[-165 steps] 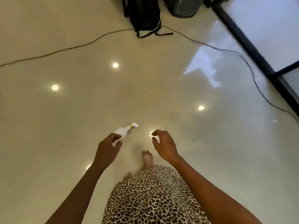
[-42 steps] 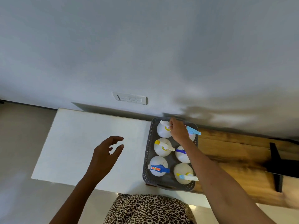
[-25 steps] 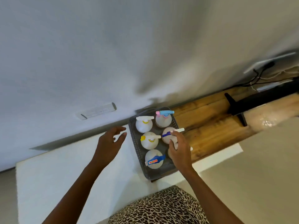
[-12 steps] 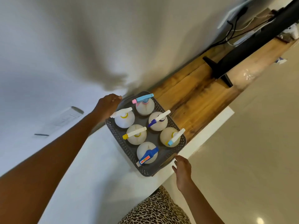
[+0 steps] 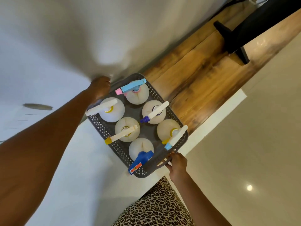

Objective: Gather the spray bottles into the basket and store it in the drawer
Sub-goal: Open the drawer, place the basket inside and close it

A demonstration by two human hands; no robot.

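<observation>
On the white counter (image 5: 68, 168): the grey perforated basket (image 5: 114, 149) is sitting with its right part over the wooden top (image 5: 192, 82), holding six spray bottles (image 5: 127, 131) upright in two rows.
Step in hand: by my judgement, the person is taking the basket at both ends to lift it toward the drawer, which is not showing.
Left hand (image 5: 100, 87): reaching across to the far end, fingers curling over the rim; how firmly they are closing I cannot tell.
Right hand (image 5: 177, 162): fingers hooking through the near handle (image 5: 162, 162), wrapping it from below.
Doing it well: both ends should be rising together and level, since tall bottles are likely to tip; nozzles are overhanging the rim, so keeping them clear of the drawer edges matters.
</observation>
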